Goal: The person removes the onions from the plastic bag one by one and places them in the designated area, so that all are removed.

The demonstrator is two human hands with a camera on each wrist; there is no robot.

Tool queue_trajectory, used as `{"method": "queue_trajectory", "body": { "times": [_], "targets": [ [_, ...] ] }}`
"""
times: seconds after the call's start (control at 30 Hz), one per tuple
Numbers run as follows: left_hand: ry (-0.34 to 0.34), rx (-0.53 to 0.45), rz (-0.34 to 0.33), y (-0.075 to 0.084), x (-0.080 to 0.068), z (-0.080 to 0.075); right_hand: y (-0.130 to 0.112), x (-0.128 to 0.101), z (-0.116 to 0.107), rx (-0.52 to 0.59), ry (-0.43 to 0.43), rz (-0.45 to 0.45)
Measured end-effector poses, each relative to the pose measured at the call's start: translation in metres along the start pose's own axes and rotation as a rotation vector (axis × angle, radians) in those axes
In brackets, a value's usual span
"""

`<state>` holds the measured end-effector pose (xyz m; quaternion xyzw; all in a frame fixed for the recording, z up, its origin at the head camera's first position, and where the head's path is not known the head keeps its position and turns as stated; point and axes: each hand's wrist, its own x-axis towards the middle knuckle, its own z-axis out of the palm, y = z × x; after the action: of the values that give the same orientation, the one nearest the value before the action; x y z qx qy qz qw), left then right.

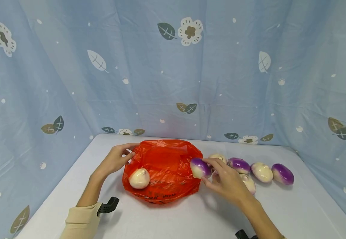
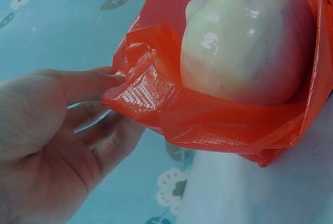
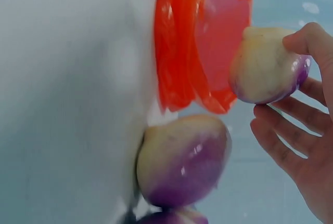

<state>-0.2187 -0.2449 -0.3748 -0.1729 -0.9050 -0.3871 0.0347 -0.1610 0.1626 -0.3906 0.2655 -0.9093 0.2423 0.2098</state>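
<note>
A red plastic bag lies spread with its mouth up, one pale turnip inside at its left. My left hand pinches the bag's left edge between thumb and fingers; the left wrist view shows the gathered film at the fingertips, with the turnip close by. With thumb and fingertips, my right hand holds a purple-and-white turnip up at the bag's right edge. In the right wrist view this held turnip overlaps the bag's opening.
Several more turnips lie on the white table right of the bag, among them a purple one at the far right and a pale one beside it. My right hand partly hides some. A blue patterned curtain hangs behind and along the sides.
</note>
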Motion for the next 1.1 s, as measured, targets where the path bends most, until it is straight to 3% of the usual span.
{"method": "queue_trajectory", "body": {
  "times": [0.27, 0.83, 1.1],
  "targets": [
    [0.007, -0.001, 0.01, -0.001, 0.0, 0.0, 0.02, -0.018, -0.023, -0.012, 0.02, 0.073],
    [0.003, 0.0, -0.01, -0.002, -0.001, -0.001, 0.05, -0.044, -0.048, -0.031, 0.151, 0.026],
    [0.014, 0.016, -0.01, -0.003, -0.001, -0.002, 0.065, -0.056, -0.064, -0.125, 0.201, 0.001]
  ]
}}
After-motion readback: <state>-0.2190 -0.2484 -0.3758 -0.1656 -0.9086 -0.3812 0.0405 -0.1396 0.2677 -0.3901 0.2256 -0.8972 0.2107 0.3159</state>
